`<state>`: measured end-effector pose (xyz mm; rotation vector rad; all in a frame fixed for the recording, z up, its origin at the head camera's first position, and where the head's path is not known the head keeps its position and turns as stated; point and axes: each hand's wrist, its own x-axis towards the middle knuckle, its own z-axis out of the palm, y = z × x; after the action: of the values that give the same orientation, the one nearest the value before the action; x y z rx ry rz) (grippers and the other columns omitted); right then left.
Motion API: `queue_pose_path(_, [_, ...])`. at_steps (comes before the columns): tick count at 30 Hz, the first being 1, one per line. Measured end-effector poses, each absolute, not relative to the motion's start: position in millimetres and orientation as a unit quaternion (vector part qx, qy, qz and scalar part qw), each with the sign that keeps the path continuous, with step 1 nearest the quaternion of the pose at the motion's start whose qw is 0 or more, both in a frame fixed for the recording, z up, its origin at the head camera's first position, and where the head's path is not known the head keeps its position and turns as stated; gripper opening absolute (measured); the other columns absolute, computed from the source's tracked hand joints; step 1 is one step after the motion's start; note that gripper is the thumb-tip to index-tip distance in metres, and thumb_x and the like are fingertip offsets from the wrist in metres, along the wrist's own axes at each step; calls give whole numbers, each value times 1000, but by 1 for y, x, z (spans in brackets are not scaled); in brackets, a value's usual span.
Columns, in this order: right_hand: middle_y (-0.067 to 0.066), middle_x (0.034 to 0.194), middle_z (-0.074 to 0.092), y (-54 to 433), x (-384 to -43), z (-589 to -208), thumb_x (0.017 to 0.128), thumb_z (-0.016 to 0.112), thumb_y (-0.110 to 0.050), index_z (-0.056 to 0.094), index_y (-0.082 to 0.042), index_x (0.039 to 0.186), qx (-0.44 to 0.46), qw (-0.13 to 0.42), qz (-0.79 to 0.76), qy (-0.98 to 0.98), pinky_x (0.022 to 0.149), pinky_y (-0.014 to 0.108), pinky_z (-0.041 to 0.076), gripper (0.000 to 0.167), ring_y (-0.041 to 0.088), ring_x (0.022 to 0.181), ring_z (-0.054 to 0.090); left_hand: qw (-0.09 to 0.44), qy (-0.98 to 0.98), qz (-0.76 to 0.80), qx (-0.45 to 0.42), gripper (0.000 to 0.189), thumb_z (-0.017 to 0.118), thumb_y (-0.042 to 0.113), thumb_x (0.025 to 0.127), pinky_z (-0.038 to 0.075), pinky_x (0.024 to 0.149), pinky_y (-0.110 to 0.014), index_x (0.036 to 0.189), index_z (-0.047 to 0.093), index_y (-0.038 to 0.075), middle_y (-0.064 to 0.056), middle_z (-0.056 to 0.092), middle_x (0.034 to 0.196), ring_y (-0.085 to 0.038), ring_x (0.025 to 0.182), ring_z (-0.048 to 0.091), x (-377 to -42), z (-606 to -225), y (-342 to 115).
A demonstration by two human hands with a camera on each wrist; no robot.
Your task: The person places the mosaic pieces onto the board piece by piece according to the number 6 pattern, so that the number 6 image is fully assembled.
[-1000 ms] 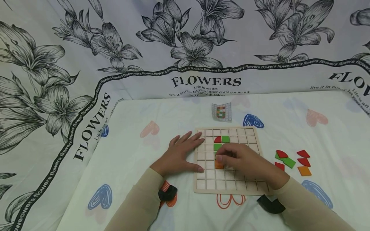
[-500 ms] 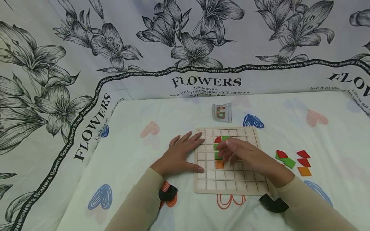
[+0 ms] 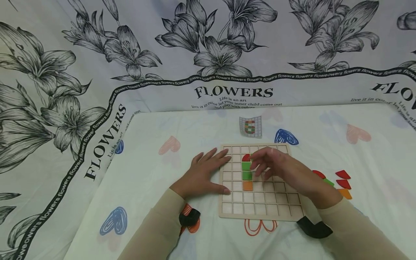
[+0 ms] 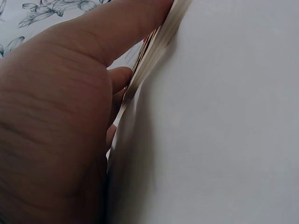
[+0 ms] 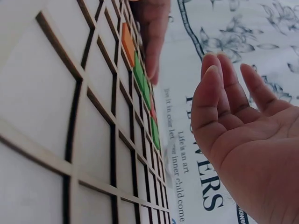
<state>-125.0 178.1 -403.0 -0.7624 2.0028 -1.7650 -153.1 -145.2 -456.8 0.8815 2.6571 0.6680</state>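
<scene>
A wooden grid board (image 3: 234,208) lies on the table. My left hand (image 3: 203,177) spreads its fingers along the left edge, thumb and fingertips on the frame. Above the board's middle hovers my right hand (image 3: 286,169), fingers loosely bent and nothing between them. In one column of cells sit a red quarter-circle tile (image 3: 246,157), an upper green square tile (image 3: 247,166), a lower green square tile (image 3: 247,176) and an orange square tile (image 3: 248,185). Another green tile (image 5: 154,133) shows in the right wrist view; the right hand hides it in the head view.
Right of the board lie loose tiles, among them a red quarter-circle (image 3: 342,174) and an orange square (image 3: 345,194), partly behind the right forearm. A small gridded pattern card (image 3: 250,126) rests beyond the board on the heart-print cloth (image 3: 195,126).
My right hand has come off the orange tile, its fingers loosening, and moved up and to the right. The orange tile stays in its cell. The left hand keeps its place.
</scene>
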Motion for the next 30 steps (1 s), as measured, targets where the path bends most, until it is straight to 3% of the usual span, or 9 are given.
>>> queue_pose_path(10, [18, 133, 60, 194, -129, -391, 121, 16, -39, 55, -6, 149, -271, 148, -616, 725, 95, 42, 57, 59, 38, 115, 63, 128, 917, 229, 301, 109, 77, 82, 82, -1, 127, -51, 173, 33, 38, 27, 11, 177, -7, 163, -3, -154, -460, -146])
queue_pose_path(25, [24, 132, 59, 227, -135, -385, 121, 20, -33, 54, 4, 148, -293, 91, -650, 695, 91, 36, 53, 57, 34, 112, 62, 125, 917, 233, 300, 108, 79, 78, 84, -1, 127, -51, 173, 35, 35, 24, 12, 178, -10, 164, -1, -152, -458, -144])
queue_pose_path(30, [21, 133, 60, 238, -133, -385, 121, 19, -36, 56, -3, 149, -260, 82, -604, 749, 92, 33, 54, 57, 33, 113, 63, 127, 917, 231, 299, 108, 80, 77, 84, -1, 127, -50, 172, 35, 35, 24, 13, 178, -11, 164, -1, -152, -456, -144])
